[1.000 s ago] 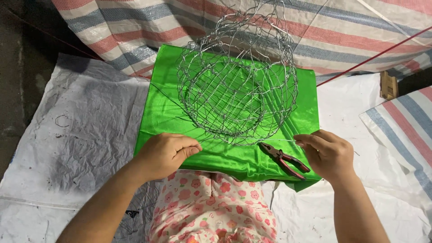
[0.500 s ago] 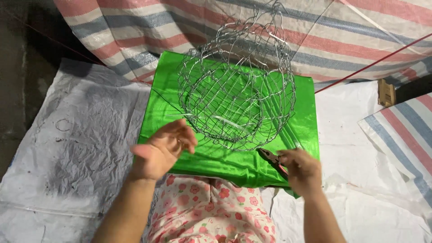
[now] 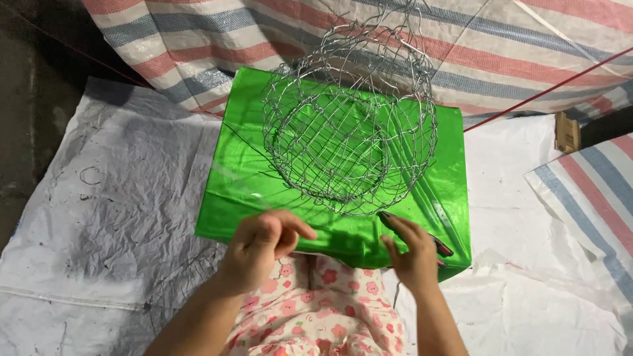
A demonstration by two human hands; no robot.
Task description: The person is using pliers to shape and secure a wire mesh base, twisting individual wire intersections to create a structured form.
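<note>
Nearest, the left hand (image 3: 264, 247) hovered loosely curled, gripping nothing, over the green sheet's (image 3: 244, 171) near edge. The right hand (image 3: 412, 254) lay at the near right corner over red-handled pliers (image 3: 440, 247); whether it gripped them could not be told. Farther on, a wire basket (image 3: 349, 132) sat mid-sheet, striped tarp (image 3: 501, 46) beyond.

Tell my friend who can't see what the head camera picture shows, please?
Two bare hands, left hand and right hand, hover at the near edge of a shiny green sheet that bears a round wire mesh basket. Red-handled pliers peek from under the right hand; white plastic sheeting and striped tarp lie around.
</note>
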